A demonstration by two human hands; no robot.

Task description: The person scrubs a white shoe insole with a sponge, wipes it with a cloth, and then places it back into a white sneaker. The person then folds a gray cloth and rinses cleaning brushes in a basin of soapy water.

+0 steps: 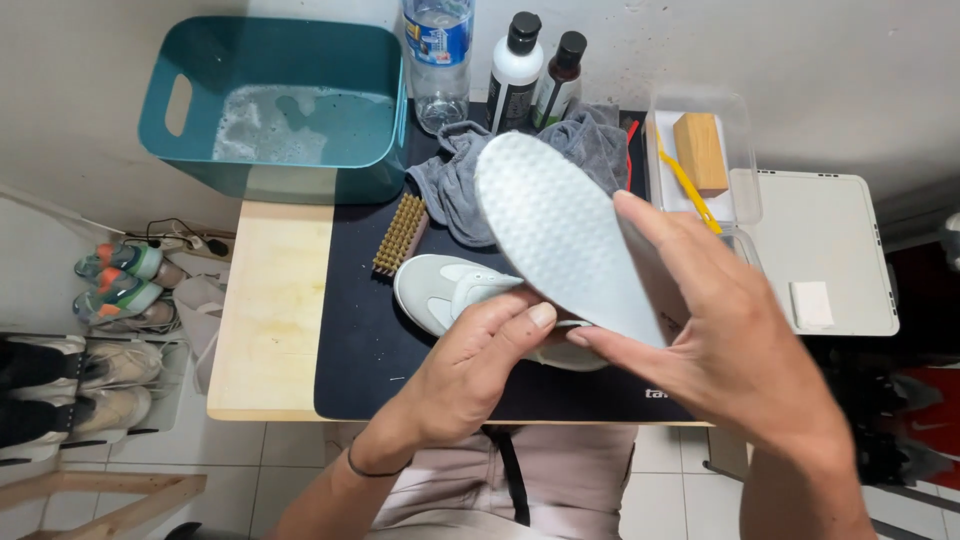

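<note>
A pale, dimpled shoe insole [560, 235] is held up in front of me, its textured underside facing the camera. My right hand [730, 340] grips its right edge with the fingers spread behind it. My left hand [480, 360] pinches its lower end with the thumb on top. Under the hands, a white sneaker [440, 290] lies on a black mat [360, 340] on the small wooden table [270, 310].
A teal tub [275, 100] of soapy water stands at the back left. A bristle brush [400, 235], grey cloth [450, 180], water bottle [438, 60], two cleaner bottles [535, 70] and a clear box [705, 150] with a wooden brush are nearby. Shoes [115, 285] sit on the floor left.
</note>
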